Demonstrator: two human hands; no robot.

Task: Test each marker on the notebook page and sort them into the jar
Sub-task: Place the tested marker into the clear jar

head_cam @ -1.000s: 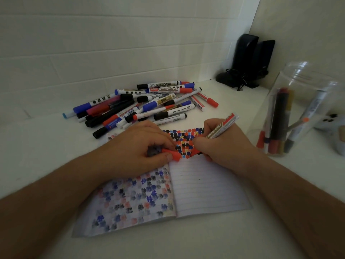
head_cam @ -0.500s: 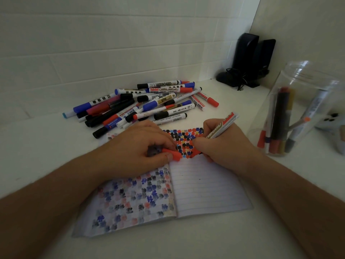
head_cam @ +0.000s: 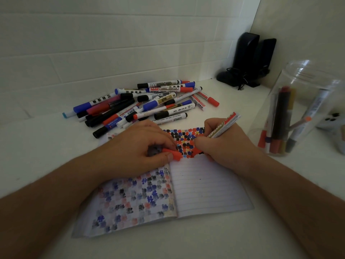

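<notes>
The right hand [head_cam: 222,144] gripped a slim marker [head_cam: 223,126], its tip hidden low against the lined notebook [head_cam: 209,187], whose top was crowded with red, black and blue blotches. The left hand [head_cam: 138,148] pinched a glossy red cap [head_cam: 172,153]. The clear plastic jar [head_cam: 298,101] stood right, markers leaning inside. A loose pile of markers [head_cam: 149,105] lay behind.

clear glossy jar [head_cam: 306,94] — lined paper notebook [head_cam: 205,187]
</notes>
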